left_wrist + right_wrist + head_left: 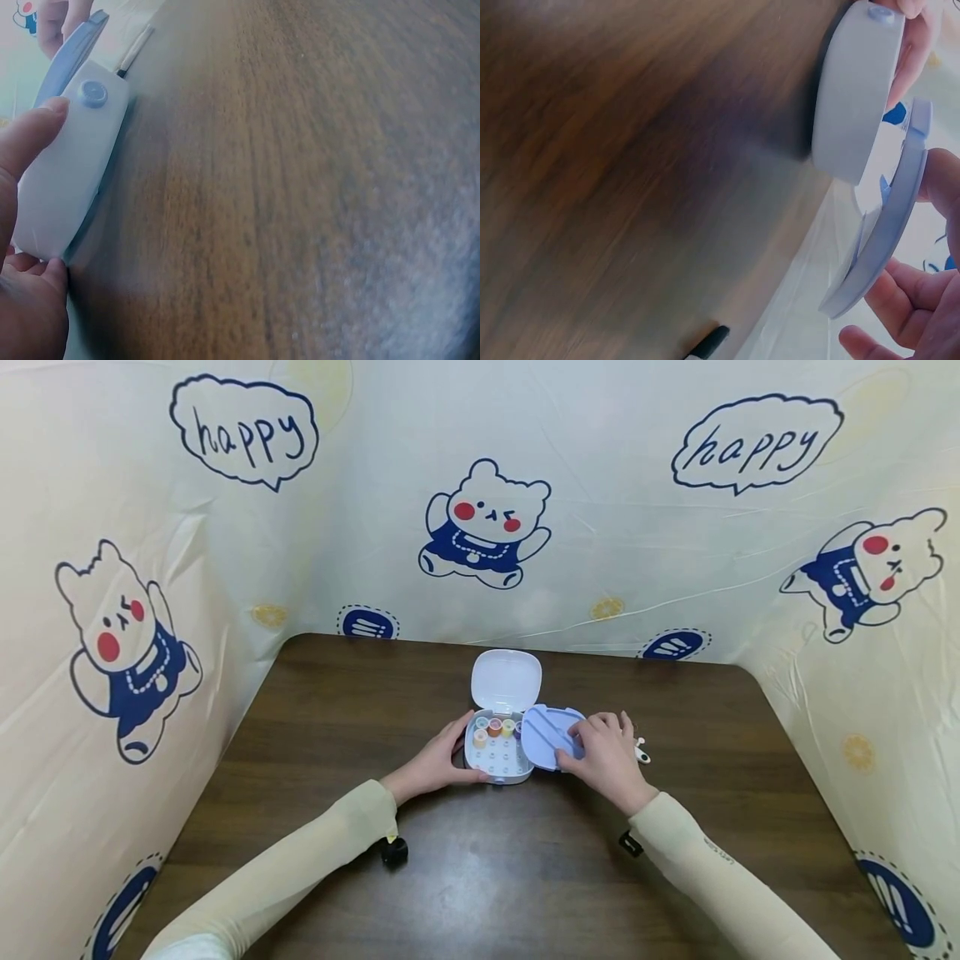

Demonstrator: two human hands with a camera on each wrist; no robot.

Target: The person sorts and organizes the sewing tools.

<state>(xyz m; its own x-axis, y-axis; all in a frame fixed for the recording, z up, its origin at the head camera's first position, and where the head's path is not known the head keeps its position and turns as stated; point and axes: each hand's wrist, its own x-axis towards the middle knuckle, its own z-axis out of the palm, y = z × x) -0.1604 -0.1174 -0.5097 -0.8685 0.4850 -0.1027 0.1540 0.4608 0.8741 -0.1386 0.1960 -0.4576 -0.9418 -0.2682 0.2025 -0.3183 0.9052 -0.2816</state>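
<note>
A small white case (498, 768) stands on the table with its lid (507, 681) flipped up at the back. Inside it, several little coloured pots (495, 727) sit along the back and left, over a floor of small pegs. My left hand (435, 766) grips the case's left side, thumb at the front near a blue button (93, 94). My right hand (609, 758) pinches a light-blue tray (546, 737), tilted and raised at the case's right edge. In the right wrist view, the tray (889, 225) shows edge-on between thumb and fingers.
Beyond my right hand lies a thin white stick with a dark end (135, 51), partly hidden in the head view. The brown wooden table (480, 877) is bordered at the back and sides by a printed cloth (622, 543).
</note>
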